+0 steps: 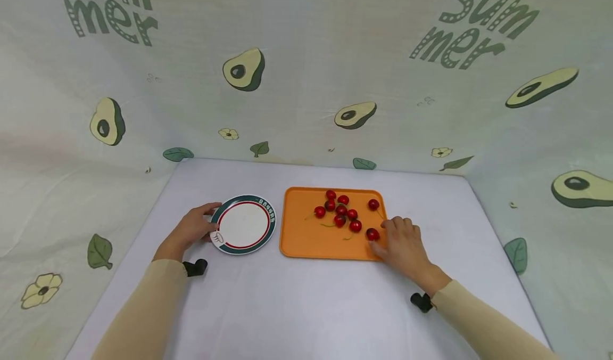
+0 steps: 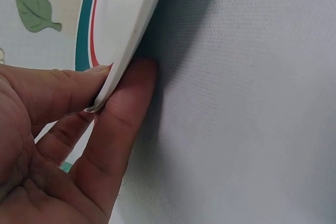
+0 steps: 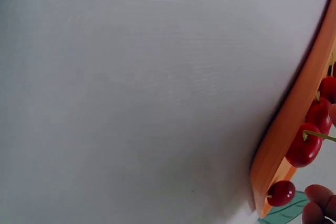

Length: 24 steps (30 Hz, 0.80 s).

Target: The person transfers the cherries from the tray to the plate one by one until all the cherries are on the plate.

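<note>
My left hand [image 1: 193, 227] pinches the left rim of a round white plate [image 1: 245, 225] with a green and red border. In the left wrist view the thumb lies on top of the plate [image 2: 123, 19] and a finger underneath; that edge is tilted up off the cloth. My right hand [image 1: 404, 245] is over the right edge of an orange tray [image 1: 306, 245], thumb and fingers spread around a single cherry [image 1: 372, 234]. In the right wrist view, fingertips [image 3: 317, 200] show only at the frame's edge, near the cherries [image 3: 304, 145]; no grip on one is visible.
Several more red cherries [image 1: 340, 220] with stems lie clustered in the tray's middle, and one cherry [image 1: 373, 204] sits at its upper right. A white cloth [image 1: 287, 307] covers the table. Behind hangs a curtain [image 1: 306, 56] printed with avocados and leaves.
</note>
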### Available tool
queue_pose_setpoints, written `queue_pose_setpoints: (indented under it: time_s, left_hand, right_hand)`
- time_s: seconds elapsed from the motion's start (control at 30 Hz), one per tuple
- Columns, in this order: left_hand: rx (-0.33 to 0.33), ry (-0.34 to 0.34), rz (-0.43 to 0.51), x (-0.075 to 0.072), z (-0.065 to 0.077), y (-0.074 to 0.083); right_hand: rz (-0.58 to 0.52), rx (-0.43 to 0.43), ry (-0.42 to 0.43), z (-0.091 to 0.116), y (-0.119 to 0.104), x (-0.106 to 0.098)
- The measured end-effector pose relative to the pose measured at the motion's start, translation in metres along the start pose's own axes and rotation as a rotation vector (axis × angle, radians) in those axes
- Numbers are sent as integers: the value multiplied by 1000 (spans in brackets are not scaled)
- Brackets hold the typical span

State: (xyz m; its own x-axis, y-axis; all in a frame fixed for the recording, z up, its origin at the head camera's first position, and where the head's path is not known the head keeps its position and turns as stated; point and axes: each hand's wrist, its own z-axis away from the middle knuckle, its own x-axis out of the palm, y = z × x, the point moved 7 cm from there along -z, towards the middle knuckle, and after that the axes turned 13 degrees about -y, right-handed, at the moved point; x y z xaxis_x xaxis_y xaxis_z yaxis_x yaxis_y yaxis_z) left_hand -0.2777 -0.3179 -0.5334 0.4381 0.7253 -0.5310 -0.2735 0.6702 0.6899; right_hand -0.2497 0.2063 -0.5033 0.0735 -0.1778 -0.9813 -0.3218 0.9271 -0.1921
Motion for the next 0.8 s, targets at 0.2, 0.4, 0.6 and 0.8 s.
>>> queue_pose_setpoints:
  time_s: [0.2, 0.4, 0.6, 0.8]
  left_hand:
    - [-5, 16, -14, -3, 5, -5]
    - [-1, 22, 12, -1, 4, -4]
    - [3, 26, 18, 1, 2, -2]
    - [-1, 29, 5, 4, 0, -3]
  right_hand:
    - [12, 14, -38, -5, -5, 7]
    - [93, -9, -18, -7, -9, 9]
    - [135, 2, 7, -9, -6, 10]
    - [110, -18, 3, -11, -4, 12]
